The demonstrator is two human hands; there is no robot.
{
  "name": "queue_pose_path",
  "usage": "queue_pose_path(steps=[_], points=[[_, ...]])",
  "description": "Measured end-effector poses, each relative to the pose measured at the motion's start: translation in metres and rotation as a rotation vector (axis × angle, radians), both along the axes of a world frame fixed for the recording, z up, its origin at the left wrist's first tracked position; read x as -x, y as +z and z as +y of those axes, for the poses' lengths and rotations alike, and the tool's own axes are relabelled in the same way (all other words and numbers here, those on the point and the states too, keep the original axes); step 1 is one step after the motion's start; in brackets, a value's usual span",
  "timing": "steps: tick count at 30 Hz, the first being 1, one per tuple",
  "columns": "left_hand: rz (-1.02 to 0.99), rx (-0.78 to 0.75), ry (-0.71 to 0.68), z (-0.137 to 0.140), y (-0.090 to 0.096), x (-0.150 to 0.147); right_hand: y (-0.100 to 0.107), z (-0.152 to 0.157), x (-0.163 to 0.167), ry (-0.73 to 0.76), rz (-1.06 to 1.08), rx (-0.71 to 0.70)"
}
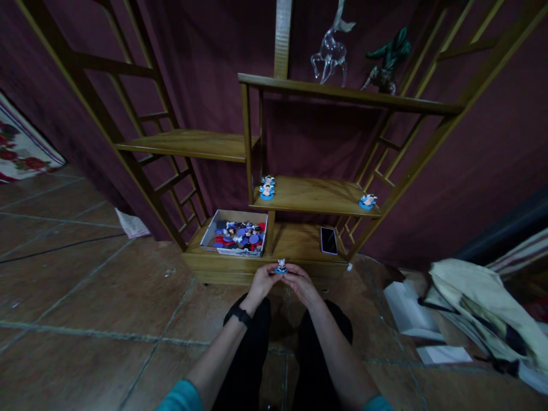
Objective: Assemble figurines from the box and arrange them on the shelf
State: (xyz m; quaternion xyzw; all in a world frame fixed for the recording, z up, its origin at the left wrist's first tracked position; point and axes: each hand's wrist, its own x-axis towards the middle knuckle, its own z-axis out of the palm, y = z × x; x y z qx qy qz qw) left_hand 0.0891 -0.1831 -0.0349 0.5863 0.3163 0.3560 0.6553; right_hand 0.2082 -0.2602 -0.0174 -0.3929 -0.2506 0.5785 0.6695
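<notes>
A little figurine (281, 264) is held up just below the middle of the frame, upright, its pale head showing two small points, its body partly dark; I can make out a flat blue base (281, 270) underneath.

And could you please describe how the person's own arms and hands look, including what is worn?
The left hand and right hand wear no gloves. A black band, perhaps a watch, circles the left wrist; none shows on the right. Teal sleeves stop well short of both hands.
</notes>
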Motion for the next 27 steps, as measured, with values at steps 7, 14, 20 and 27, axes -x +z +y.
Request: queue_pose_path(steps=[7, 14, 20, 27], points=[[-0.021, 0.055, -0.011, -0.002, 0.004, -0.001, -0.007, 0.0, -0.004, -0.035, -0.007, 0.075], [-0.033, 0.132, -0.019, -0.003, 0.005, -0.001, -0.011, 0.0, -0.007, -0.058, 0.009, 0.153], [0.015, 0.155, -0.017, -0.003, 0.006, -0.002, -0.015, 0.001, -0.007, -0.063, 0.009, 0.149], [0.016, 0.141, -0.012, -0.003, 0.006, -0.002, -0.013, 0.0, -0.008, -0.082, 0.04, 0.126]])
